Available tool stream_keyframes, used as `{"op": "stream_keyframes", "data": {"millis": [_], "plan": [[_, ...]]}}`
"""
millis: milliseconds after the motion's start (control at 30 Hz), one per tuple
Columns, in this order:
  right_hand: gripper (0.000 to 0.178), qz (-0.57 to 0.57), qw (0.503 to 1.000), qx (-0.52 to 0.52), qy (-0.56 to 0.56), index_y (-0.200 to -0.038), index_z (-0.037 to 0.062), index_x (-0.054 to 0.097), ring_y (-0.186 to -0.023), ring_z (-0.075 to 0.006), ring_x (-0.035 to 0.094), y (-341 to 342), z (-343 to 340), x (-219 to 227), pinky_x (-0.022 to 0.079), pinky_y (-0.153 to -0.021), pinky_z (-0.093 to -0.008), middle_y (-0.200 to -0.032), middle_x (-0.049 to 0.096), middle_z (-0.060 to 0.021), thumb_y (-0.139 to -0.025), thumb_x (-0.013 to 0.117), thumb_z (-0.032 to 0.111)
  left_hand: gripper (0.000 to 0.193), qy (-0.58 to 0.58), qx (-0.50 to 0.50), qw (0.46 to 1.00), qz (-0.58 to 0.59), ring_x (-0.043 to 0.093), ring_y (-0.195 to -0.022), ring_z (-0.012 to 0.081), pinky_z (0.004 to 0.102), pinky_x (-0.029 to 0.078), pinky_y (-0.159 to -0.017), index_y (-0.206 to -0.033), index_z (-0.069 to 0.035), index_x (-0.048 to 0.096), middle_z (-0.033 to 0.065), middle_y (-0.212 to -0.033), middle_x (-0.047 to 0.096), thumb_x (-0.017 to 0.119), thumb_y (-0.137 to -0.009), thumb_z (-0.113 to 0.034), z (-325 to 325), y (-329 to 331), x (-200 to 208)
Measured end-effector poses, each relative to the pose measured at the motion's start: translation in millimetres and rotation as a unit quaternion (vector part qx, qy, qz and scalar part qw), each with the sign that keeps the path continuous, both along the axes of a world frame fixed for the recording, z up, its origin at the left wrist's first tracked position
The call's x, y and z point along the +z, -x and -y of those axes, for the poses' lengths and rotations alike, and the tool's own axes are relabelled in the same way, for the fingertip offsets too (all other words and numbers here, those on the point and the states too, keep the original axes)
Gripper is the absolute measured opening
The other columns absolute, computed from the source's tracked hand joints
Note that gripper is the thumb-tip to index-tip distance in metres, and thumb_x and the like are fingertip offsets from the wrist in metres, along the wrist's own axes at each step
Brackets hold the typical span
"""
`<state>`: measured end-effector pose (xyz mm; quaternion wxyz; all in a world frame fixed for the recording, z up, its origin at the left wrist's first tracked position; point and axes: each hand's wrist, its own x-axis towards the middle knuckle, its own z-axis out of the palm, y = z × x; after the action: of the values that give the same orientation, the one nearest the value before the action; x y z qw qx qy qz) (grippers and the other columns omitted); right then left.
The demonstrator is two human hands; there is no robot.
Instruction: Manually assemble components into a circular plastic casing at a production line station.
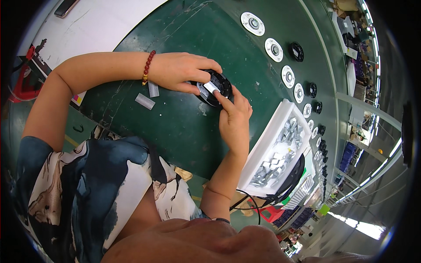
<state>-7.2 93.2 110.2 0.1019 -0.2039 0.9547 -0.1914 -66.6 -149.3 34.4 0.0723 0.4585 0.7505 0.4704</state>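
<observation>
A black round plastic housing point(224, 83) lies on the green table in front of me, between my two hands. My left hand point(184, 71), with a red bead bracelet on the wrist, grips its left side, fingers over the top and thumb at the near edge. My right hand point(236, 115) holds the right side, fingers round the rim. A small silver rectangular block point(211, 87) sits in the housing, with my right index fingertip pressing on its end. The housing's underside is hidden. Two small clear-grey strips, a near one point(145, 101) and a farther one point(153, 89), lie by my left wrist.
To my right stands a white tray point(250, 180) with many silver blocks point(274, 164). White discs point(274, 50) and black round parts point(296, 51) line the table's far right side. A phone point(66, 8) lies on the white surface at the upper left. Black cables point(258, 206) hang below the tray.
</observation>
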Motion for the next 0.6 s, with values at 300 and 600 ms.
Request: {"op": "stream_keyframes", "data": {"millis": [300,600], "plan": [[0.043,0.004,1.0,-0.007,-0.011,-0.117,0.0123,0.07,-0.123,-0.0353,0.05,-1,12,2,0.026,-0.112,-0.0596,-0.137,0.051,-0.0187,-0.08,0.056,-0.003,0.028,-0.016,0.003,0.999,-0.036,0.053,-0.121,0.0385,0.0458,0.047,-0.099,-0.105,-0.003,0.066,0.0209,-0.138,0.049,0.074,-0.079,-0.012,8,0,-3],[0.044,-0.042,0.999,-0.026,-0.022,-0.121,0.0138,0.066,-0.122,-0.0345,0.052,2,-7,9,0.03,-0.109,-0.0606,-0.143,0.047,-0.018,-0.08,0.059,0.001,0.054,0.01,-0.002,0.998,0.064,0.05,-0.125,0.0396,0.0443,0.044,-0.102,-0.125,-0.006,0.057,0.0209,-0.139,0.046,0.074,-0.075,-0.014,1,5,11]]}}
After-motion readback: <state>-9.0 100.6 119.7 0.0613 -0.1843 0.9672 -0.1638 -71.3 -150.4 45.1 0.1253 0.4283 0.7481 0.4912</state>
